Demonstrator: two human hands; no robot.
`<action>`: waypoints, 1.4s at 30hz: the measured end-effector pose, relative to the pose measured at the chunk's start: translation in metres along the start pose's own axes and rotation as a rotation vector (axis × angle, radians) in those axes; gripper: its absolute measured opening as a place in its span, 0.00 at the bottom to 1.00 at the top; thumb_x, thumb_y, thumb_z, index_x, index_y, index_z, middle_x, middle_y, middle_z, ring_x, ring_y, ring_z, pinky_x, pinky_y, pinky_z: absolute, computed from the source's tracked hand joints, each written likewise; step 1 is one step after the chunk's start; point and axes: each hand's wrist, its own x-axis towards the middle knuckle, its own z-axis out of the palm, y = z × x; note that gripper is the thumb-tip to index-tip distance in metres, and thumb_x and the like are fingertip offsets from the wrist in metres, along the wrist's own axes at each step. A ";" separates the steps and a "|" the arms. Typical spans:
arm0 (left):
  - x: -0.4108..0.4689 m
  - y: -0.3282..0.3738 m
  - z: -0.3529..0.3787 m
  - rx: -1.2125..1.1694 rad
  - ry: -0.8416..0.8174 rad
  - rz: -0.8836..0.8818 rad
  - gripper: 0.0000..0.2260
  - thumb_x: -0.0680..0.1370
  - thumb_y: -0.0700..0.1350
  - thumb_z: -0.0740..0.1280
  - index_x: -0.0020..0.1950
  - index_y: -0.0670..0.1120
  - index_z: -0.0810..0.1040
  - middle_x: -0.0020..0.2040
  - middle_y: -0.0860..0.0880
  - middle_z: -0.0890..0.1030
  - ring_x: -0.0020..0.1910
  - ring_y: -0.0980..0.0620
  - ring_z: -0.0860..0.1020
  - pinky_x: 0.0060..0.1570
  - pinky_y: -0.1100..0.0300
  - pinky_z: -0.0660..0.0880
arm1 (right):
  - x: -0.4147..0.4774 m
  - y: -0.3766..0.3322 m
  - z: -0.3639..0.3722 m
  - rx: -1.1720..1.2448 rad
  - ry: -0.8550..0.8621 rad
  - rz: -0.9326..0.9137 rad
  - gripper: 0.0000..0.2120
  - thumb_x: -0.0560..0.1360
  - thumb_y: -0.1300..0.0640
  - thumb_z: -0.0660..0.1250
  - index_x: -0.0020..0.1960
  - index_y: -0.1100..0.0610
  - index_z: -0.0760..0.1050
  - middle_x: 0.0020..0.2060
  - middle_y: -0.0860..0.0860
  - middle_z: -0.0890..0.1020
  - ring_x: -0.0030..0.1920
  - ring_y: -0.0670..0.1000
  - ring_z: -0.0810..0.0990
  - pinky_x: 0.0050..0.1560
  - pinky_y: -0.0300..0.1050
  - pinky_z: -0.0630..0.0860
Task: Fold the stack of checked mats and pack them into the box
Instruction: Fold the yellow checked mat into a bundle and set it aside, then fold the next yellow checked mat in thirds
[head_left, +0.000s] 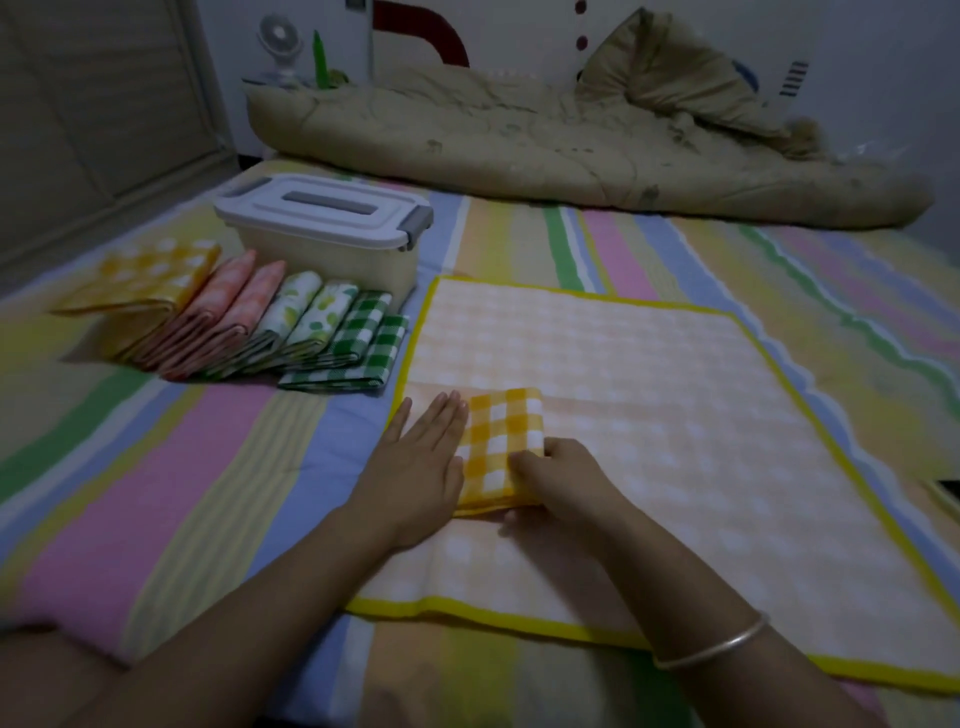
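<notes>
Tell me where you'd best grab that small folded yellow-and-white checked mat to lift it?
Probably the near edge of the small folded yellow-and-white checked mat, pinched through all layers from the person's side: it lies flat, its stacked layers show there, and the left hand and right hand flank its sides.

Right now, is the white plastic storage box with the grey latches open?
No, its grey-handled lid lies flat on the white plastic storage box, covering the whole top.
</notes>
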 end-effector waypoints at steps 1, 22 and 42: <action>0.000 0.000 -0.003 -0.045 -0.016 -0.004 0.35 0.74 0.57 0.29 0.80 0.46 0.41 0.79 0.51 0.40 0.78 0.56 0.38 0.76 0.51 0.37 | -0.001 -0.002 -0.001 -0.005 0.019 -0.027 0.07 0.75 0.59 0.62 0.43 0.57 0.78 0.44 0.57 0.84 0.44 0.59 0.84 0.47 0.59 0.81; -0.062 -0.203 -0.125 -0.121 1.041 -0.755 0.14 0.75 0.41 0.56 0.53 0.44 0.80 0.59 0.47 0.80 0.65 0.40 0.70 0.65 0.43 0.63 | 0.028 -0.243 0.219 0.349 -0.138 -0.291 0.25 0.75 0.53 0.61 0.71 0.59 0.69 0.75 0.57 0.64 0.73 0.59 0.63 0.72 0.48 0.64; -0.036 -0.304 -0.057 -0.157 0.108 -0.974 0.23 0.79 0.55 0.49 0.71 0.49 0.69 0.74 0.46 0.67 0.73 0.42 0.61 0.69 0.44 0.59 | 0.073 -0.210 0.234 -0.690 0.204 -0.898 0.14 0.74 0.49 0.59 0.55 0.51 0.78 0.59 0.59 0.79 0.60 0.64 0.75 0.56 0.56 0.74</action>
